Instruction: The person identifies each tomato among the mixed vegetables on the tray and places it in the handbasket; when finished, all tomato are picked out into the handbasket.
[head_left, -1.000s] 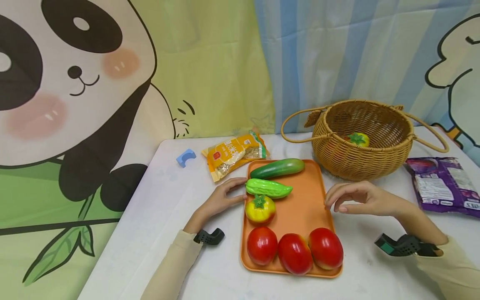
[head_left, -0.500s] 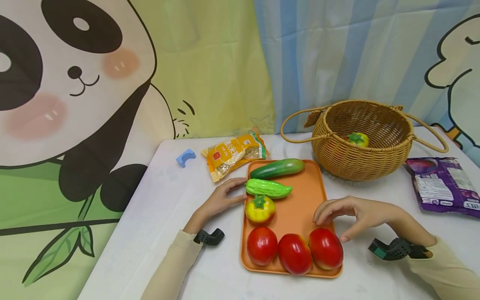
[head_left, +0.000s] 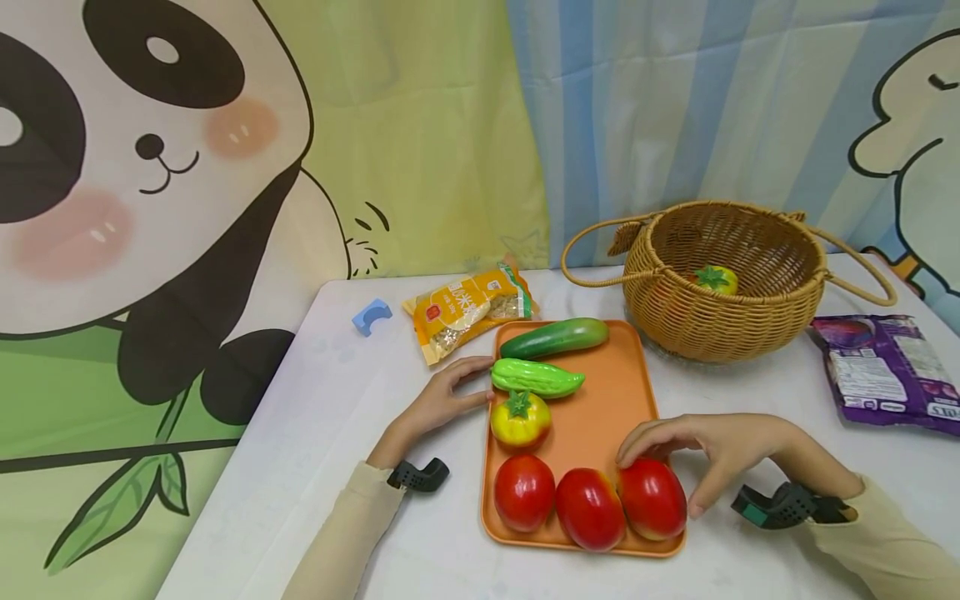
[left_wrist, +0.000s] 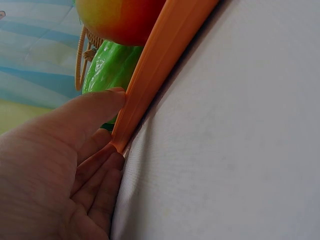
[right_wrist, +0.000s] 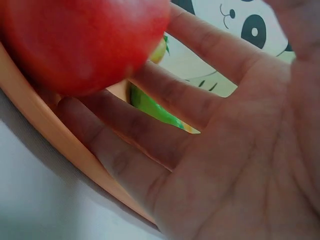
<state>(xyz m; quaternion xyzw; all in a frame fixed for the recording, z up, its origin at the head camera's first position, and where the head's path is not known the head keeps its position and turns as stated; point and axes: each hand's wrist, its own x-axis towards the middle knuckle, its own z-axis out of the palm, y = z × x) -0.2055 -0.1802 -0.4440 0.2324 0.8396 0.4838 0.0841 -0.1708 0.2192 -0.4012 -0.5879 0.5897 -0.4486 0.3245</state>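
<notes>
An orange tray [head_left: 600, 417] holds a dark green cucumber [head_left: 555, 337], a bright green bitter melon [head_left: 537, 377], a yellow tomato-like fruit with a green leafy top [head_left: 520, 419] and three glossy red fruits. My left hand [head_left: 442, 400] rests at the tray's left edge, thumb and fingertips against the rim in the left wrist view. Around the rightmost red fruit [head_left: 651, 500], my right hand [head_left: 723, 446] is spread, its fingers along the far side and the thumb just off its right side. The right wrist view shows those fingers fairly straight against the red skin.
Behind the tray's right corner stands a wicker basket [head_left: 727, 325] with another yellow-green topped fruit [head_left: 716, 279] inside. An orange food packet [head_left: 472, 308] lies behind the tray, a blue arched block [head_left: 372, 316] to its left. A purple packet [head_left: 885, 371] lies far right.
My right hand has come down and toward me from the tray's right edge to the rightmost red fruit, its thumb spreading away from the fingers. The left hand has stayed put.
</notes>
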